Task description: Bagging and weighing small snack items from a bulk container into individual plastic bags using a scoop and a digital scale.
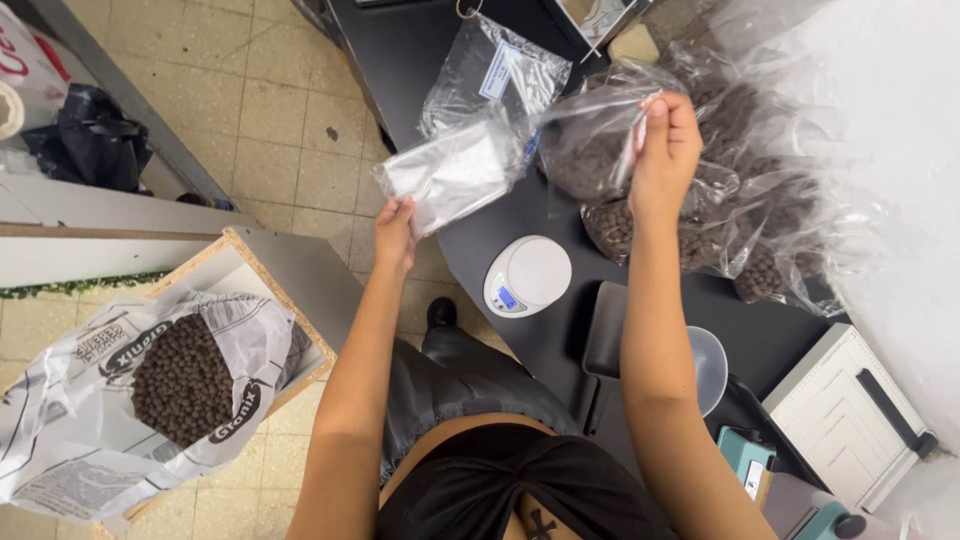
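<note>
- Your tabletop (560, 330) is matte black all over.
- On it, the round scale (527, 275) is white with a small blue display.
- Beyond the scale, the clear bags (740, 230) show dark brown pellets.
- Left of the tabletop, the big sack (90, 400) is white with black print, full of brown pellets.
- Beside the tabletop, the floor (270, 110) is beige tile with darker grout lines.

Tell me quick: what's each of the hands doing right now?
Left hand: closed on the corner of an empty clear plastic bag.
Right hand: fingers pinched on the top edge of a pellet-filled bag.
</note>
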